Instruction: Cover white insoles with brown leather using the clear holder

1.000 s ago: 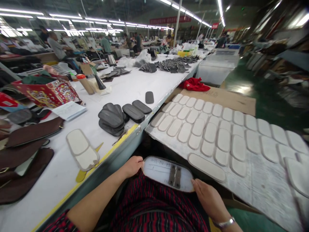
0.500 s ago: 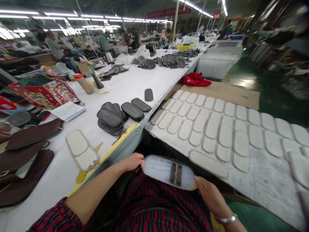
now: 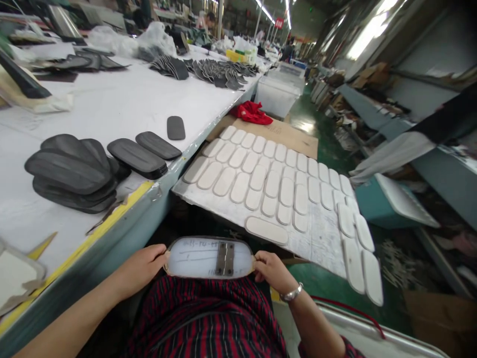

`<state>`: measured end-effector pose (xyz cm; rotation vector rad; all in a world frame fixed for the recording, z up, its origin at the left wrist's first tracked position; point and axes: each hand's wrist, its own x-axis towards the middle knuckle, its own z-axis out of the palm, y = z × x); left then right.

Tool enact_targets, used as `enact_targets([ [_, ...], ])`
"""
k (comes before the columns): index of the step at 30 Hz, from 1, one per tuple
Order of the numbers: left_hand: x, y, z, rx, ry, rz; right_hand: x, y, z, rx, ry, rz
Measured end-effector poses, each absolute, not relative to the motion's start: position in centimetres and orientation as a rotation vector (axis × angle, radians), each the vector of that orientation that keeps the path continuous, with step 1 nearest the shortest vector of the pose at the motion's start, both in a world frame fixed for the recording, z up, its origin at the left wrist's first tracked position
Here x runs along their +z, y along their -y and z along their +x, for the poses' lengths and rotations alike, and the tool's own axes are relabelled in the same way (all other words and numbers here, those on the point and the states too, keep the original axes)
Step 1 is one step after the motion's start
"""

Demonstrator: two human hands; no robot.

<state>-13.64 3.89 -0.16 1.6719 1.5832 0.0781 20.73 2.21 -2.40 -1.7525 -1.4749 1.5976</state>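
Observation:
An oval translucent plate [image 3: 197, 257] with handwriting, a dark rim and a brown hinge-like piece [image 3: 225, 258] lies level in front of my body. My left hand [image 3: 147, 264] pinches its left end. At the right end, my right hand [image 3: 274, 271], with a silver bracelet at the wrist, grips the rim with closed fingers. Rows of pale oval pieces [image 3: 273, 186] cover a board [image 3: 320, 253] beyond my right hand. Nearest the plate on that board is a single long pale oval [image 3: 266, 230].
Dark oval pieces [image 3: 70, 166] are stacked on the white table [image 3: 112, 107] at left, whose edge carries yellow tape [image 3: 128, 206]. A red cloth [image 3: 253, 113] lies on cardboard [image 3: 290, 139]. At right stands a teal bin [image 3: 387, 201].
The view has swung to the right. The plate has gone from slanting to nearly level, still held at both ends by my hands.

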Motion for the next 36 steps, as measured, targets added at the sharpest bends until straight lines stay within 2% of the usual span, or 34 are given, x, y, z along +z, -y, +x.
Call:
enact_targets([
  [9, 0.3, -3.2, -13.3, 0.079, -1.625, 1.786, -1.8, -2.0, 21.8, 1.749, 1.493, -1.687],
  [11, 0.2, -2.8, -13.5, 0.112, -1.639, 1.813, -2.7, -2.8, 23.4, 1.493, 1.728, -1.842],
  [14, -0.4, -2.0, -14.1, 0.248, -1.781, 1.781, -4.9, -5.1, 26.4, 0.893, 1.979, -2.11],
  [17, -1.1, -1.3, -14.7, 0.385, -1.882, 1.734, -7.8, -7.6, 28.8, 0.644, 2.091, -2.18],
  [21, -1.6, -0.3, -15.1, 0.527, -1.851, 1.768, -10.9, -9.6, 30.3, 0.516, 2.289, -2.199],
  [25, -1.6, 0.6, -15.3, 0.527, -1.878, 1.73, -12.2, -10.2, 30.6, 0.412, 2.38, -2.207],
  [31, 0.0, 1.2, -12.8, 0.579, -1.944, 1.978, -10.9, -9.8, 30.5, 0.381, 2.391, -2.142],
  [36, 1.8, 0.2, -6.7, 0.671, -1.559, 2.362, -9.5, -7.9, 30.0, 0.398, 2.188, -2.16],
])
